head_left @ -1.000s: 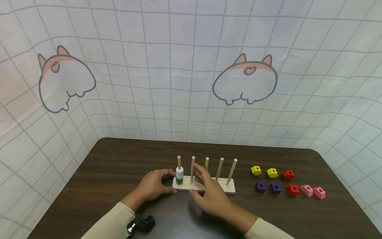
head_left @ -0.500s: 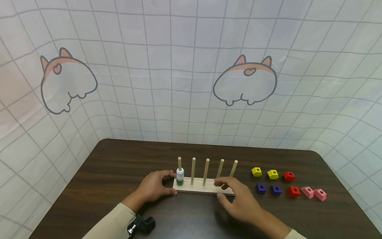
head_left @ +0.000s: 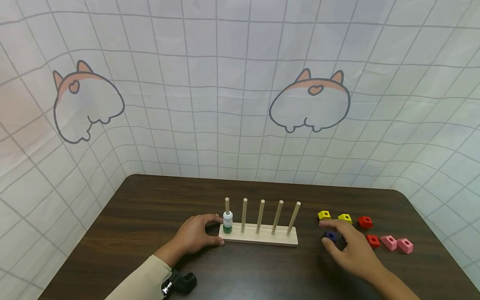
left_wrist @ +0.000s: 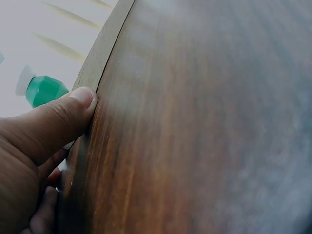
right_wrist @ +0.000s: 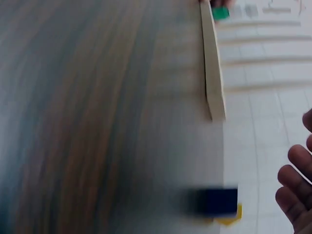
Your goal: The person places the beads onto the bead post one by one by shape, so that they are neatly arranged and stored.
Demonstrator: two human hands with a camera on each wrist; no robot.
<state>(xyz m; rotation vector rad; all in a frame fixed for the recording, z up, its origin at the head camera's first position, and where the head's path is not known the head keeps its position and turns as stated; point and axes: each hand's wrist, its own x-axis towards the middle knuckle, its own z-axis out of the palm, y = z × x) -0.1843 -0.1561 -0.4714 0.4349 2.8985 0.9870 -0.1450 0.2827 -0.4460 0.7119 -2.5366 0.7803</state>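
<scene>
A pale wooden peg stand (head_left: pixel 258 238) with several upright pegs sits mid-table. Its leftmost peg carries a green bead (head_left: pixel 227 229) at the bottom and white beads (head_left: pixel 227 219) above. My left hand (head_left: pixel 193 235) grips the stand's left end; in the left wrist view its thumb (left_wrist: pixel 58 117) lies against the edge near the green bead. Over on the right, my right hand (head_left: pixel 354 250) hovers at a dark blue block (head_left: pixel 330 236), fingers spread and holding nothing. The other dark blue block is hidden by this hand. Fingers (right_wrist: pixel 295 183) look apart from the block in the right wrist view.
Behind the right hand stand two yellow blocks (head_left: pixel 324 215). Red blocks (head_left: pixel 365 222) and pink blocks (head_left: pixel 388 242) lie to its right. A black wrist strap (head_left: pixel 181 282) is on the left wrist. Gridded cloth (head_left: pixel 240 125) hangs behind the dark table (head_left: pixel 168 187).
My right hand has moved right, from among the pegs, past the stand's right end, to the dark blue blocks. The left hand stays on the stand's left end.
</scene>
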